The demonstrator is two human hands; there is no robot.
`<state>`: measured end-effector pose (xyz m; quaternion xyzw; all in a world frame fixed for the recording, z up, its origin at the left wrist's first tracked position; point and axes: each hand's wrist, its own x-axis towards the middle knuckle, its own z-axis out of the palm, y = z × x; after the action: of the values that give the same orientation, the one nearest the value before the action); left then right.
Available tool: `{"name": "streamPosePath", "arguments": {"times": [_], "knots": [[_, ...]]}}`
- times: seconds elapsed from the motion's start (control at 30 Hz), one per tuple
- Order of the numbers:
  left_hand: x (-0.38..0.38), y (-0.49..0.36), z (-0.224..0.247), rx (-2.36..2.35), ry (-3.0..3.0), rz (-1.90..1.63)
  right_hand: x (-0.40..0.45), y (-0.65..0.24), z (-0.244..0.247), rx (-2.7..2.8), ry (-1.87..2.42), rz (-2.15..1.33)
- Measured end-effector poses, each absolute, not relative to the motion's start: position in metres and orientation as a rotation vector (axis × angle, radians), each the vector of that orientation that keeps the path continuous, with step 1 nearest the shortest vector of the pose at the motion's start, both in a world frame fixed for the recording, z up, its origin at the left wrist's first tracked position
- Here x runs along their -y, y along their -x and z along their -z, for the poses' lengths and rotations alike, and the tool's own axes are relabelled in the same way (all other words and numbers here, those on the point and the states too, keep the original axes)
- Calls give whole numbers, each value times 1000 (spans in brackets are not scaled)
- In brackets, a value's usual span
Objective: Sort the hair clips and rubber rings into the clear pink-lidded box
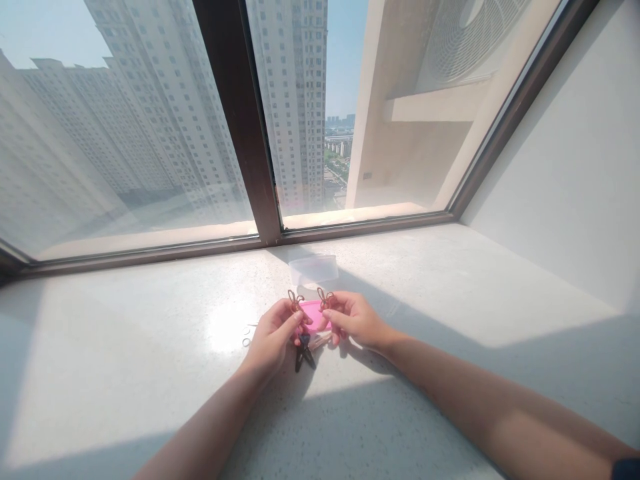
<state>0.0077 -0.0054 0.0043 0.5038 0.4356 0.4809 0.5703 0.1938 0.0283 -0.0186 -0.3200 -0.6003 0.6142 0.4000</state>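
Note:
My left hand [275, 331] is closed in a pinch on a small brown bow-shaped hair clip [294, 299], its thin loops standing up above the fingertips. A matching hair clip [324, 297] is pinched in my right hand [357, 319], a short way to the right. Between and behind the hands is a flat pink piece [314, 315], partly covered by the fingers. Below my left fingers lie dark pointed clips [305, 355]. Some pale slim pieces [320, 341] show beside them, too small to name.
A clear plastic box [314, 270] stands behind the hands on the pale speckled windowsill [150, 360]. Small scissors [247, 335] lie left of my left hand, in glare. The dark-framed window [270, 227] borders the far side, a white wall [565, 167] the right.

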Motion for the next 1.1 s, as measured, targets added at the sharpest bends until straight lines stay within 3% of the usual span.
{"name": "streamPosePath", "arguments": {"times": [1.1], "knots": [[7, -8, -1, -1017, -1140, -1095, -29, -194, 19, 1522, 810, -1543]]}}
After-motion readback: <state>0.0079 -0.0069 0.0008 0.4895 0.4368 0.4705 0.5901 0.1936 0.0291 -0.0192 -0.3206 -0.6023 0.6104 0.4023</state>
